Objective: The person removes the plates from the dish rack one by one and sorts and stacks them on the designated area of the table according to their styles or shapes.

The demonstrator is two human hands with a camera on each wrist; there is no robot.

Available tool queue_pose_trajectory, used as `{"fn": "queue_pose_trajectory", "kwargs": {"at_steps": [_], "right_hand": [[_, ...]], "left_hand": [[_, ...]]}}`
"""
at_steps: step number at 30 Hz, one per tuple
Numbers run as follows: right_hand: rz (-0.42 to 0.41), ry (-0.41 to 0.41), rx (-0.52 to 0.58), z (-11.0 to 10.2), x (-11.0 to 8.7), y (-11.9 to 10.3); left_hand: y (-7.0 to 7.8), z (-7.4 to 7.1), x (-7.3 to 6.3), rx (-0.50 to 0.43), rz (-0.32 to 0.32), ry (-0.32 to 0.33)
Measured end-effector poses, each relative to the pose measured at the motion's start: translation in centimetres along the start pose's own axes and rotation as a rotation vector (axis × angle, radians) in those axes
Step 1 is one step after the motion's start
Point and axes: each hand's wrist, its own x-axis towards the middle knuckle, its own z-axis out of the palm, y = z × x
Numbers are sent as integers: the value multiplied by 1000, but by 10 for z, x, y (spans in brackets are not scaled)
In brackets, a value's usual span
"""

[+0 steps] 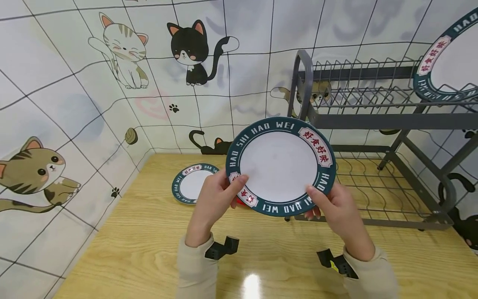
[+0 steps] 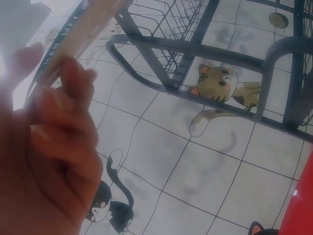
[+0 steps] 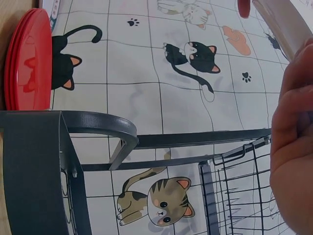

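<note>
Both hands hold up a white plate (image 1: 280, 166) with a dark green lettered rim, tilted so its face shows in the head view. My left hand (image 1: 214, 197) grips its lower left edge, thumb on the face and fingers behind. On the lower right edge, my right hand (image 1: 337, 209) pinches it the same way. The left wrist view shows the left hand (image 2: 58, 132) with curled fingers under the plate's edge. In the right wrist view the right hand (image 3: 296, 132) is partly cut off at the frame's side.
A grey two-tier dish rack (image 1: 373, 121) stands to the right, another green-rimmed plate (image 1: 457, 62) upright in its top tier. A similar plate (image 1: 190, 187) lies on the wooden table (image 1: 149, 249) at left. Stacked red plates (image 3: 32, 63) sit behind the held plate. A cat-patterned wall closes the back.
</note>
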Motion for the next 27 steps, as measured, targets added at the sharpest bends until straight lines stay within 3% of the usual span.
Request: {"fn": "queue_pose_trajectory", "kwargs": {"at_steps": [8, 17, 22, 27], "right_hand": [[6, -36, 2, 4, 2, -4], [19, -34, -37, 4, 1, -6], [14, -37, -53, 3, 1, -5], [42, -55, -39, 4, 0, -1]], "left_hand": [[-4, -6, -3, -24, -27, -58], [-5, -5, 0, -7, -16, -66], [1, -5, 0, -7, -17, -65], [17, -4, -1, 28, -36, -17]]}}
